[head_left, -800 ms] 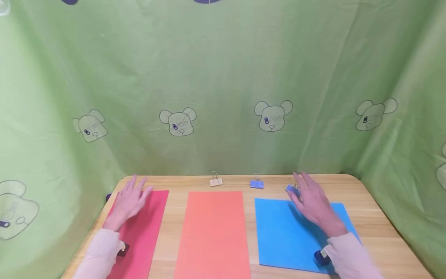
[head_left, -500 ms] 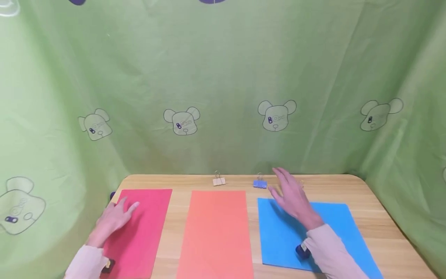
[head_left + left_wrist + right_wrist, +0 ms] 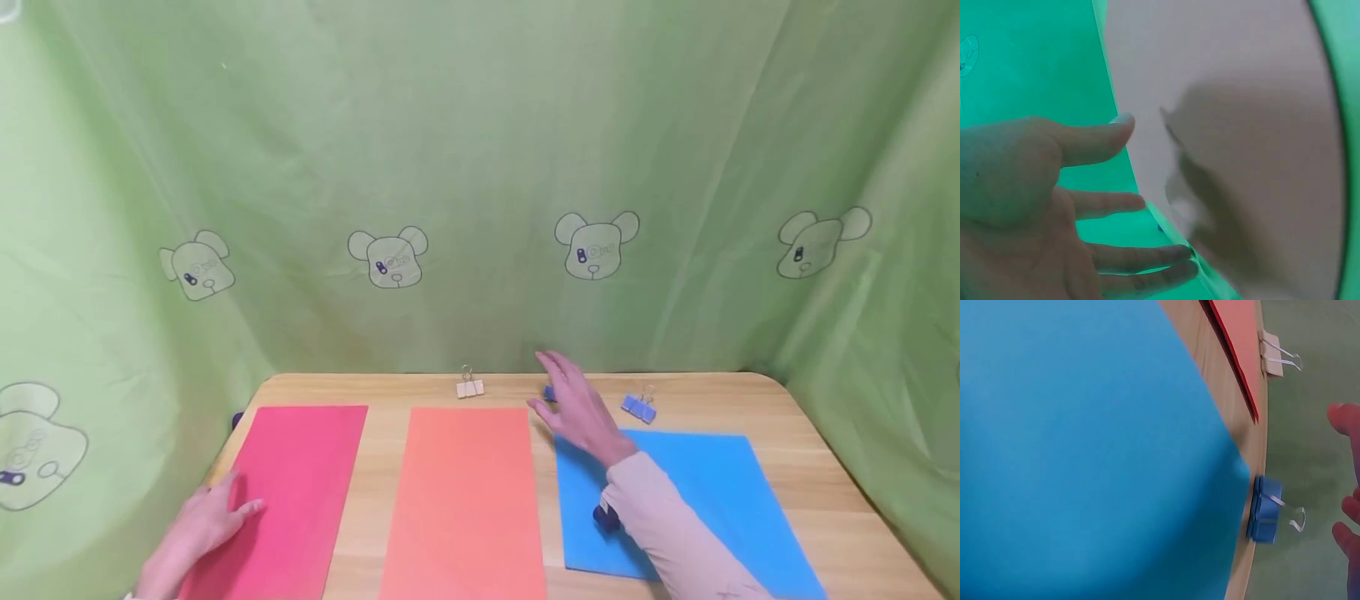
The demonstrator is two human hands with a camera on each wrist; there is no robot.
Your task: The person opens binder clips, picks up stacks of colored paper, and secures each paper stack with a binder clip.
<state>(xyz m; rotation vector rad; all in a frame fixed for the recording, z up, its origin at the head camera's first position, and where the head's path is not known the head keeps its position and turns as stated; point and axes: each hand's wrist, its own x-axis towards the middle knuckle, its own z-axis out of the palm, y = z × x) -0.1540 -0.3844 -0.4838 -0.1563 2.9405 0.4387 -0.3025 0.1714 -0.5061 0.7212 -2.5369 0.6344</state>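
My left hand [image 3: 206, 521] hovers over the left side of a pink-red sheet [image 3: 307, 483], fingers apart and holding nothing. In the left wrist view, the thumb and straight fingers of the left hand [image 3: 1041, 194] show beside the sheet [image 3: 1241, 56], which looks greyish there. Above the far left corner of the blue sheet [image 3: 697, 492] is my right hand [image 3: 577, 412], its fingers extended. Behind those fingers, a blue binder clip [image 3: 550, 393] is partly hidden. The right wrist view shows this clip [image 3: 1266, 509] apart from the fingertips [image 3: 1344, 419].
An orange sheet [image 3: 465, 500] lies mid-table between the other two. Along the far edge sit a pale binder clip [image 3: 470, 389] and, farther right, another blue binder clip [image 3: 639, 407]. A green curtain [image 3: 480, 167] with bear outlines hangs behind and at both sides.
My right hand has moved left, away from the right-hand blue clip to the middle one. My left hand has drawn back toward me along the pink-red sheet.
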